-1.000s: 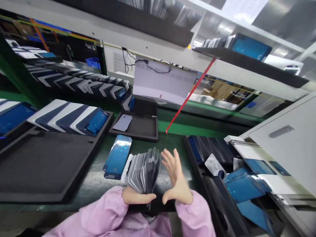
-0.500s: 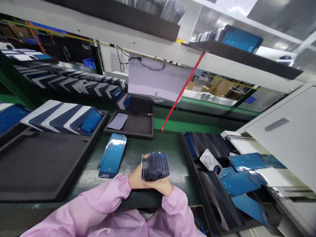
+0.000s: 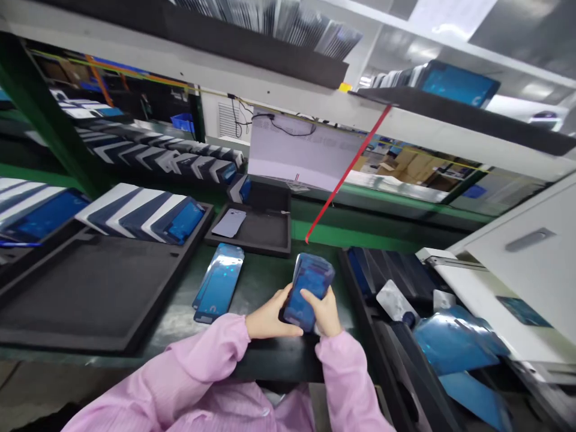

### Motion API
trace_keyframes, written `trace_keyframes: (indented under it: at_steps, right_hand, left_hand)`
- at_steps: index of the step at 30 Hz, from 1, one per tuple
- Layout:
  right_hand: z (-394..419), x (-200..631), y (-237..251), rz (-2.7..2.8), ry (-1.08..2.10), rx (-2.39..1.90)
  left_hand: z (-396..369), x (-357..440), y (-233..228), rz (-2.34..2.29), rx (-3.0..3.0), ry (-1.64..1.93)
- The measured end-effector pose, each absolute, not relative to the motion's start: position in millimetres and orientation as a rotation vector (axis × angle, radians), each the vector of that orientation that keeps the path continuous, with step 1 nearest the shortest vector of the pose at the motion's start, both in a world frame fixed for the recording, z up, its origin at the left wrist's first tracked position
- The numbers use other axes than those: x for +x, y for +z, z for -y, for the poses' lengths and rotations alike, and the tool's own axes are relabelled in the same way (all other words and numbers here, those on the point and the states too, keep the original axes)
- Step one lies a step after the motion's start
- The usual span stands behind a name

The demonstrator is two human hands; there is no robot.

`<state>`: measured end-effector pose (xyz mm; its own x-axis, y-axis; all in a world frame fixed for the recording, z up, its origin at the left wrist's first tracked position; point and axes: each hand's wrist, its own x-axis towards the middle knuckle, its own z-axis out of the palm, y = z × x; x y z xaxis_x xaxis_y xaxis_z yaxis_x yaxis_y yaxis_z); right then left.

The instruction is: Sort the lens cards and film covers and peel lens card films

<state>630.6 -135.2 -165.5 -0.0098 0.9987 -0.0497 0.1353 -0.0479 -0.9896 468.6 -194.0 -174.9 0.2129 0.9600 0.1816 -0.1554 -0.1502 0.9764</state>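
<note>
Hands held the work: left hand [image 3: 269, 318] and right hand [image 3: 324, 312] both gripped a squared stack of blue-filmed panels [image 3: 309, 289] above the near bench edge; many panels lay unsorted in the right tray [image 3: 360, 312].

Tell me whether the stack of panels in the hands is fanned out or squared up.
Squared up: the stack of panels shows one blue face, gripped between left hand and right hand.

Both arms in pink sleeves reach forward. The left hand [image 3: 266, 318] and right hand [image 3: 324, 313] sit close together, fingers curled tight in a grip.
</note>
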Motion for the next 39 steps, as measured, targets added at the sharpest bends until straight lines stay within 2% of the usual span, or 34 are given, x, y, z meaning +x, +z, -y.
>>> trace_keyframes:
  at_steps: [2,6,9,13,19,26,30,32,35,39]
  right_hand:
    - [104,648,-165,1.213,1.337,-1.347]
    - [45,674,-161,1.196,1.333,-1.439]
    - [17,685,-156,1.244,1.313,-1.51]
    - [9,694,-153,1.375,1.247,-1.605]
    - [26,689,-167,1.492,0.748,-1.812]
    - [55,663,-192,1.689,0.374,-1.768]
    - [55,660,-198,1.682,0.284,-1.769]
    - [51,664,-198,1.664,0.271,-1.786]
    - [47,669,-196,1.659,0.256,-1.791]
    - [50,671,-193,1.659,0.24,-1.741]
  left_hand:
    - [203,447,-162,-0.945,1.396,1.174]
    - [223,386,-147,-1.282,1.437,1.386]
    - [230,341,-158,-1.691,1.299,1.5]
    - [231,309,-191,-2.006,1.261,1.348]
    - [221,305,-217,-2.053,1.371,0.957]
    - [215,304,-215,-2.141,1.492,0.836]
    - [218,342,-179,-2.199,1.573,1.162]
    - [205,384,-157,-1.806,1.582,1.311]
    - [155,462,-141,-1.196,1.245,1.144]
    - [71,543,-151,-1.221,1.032,1.132]
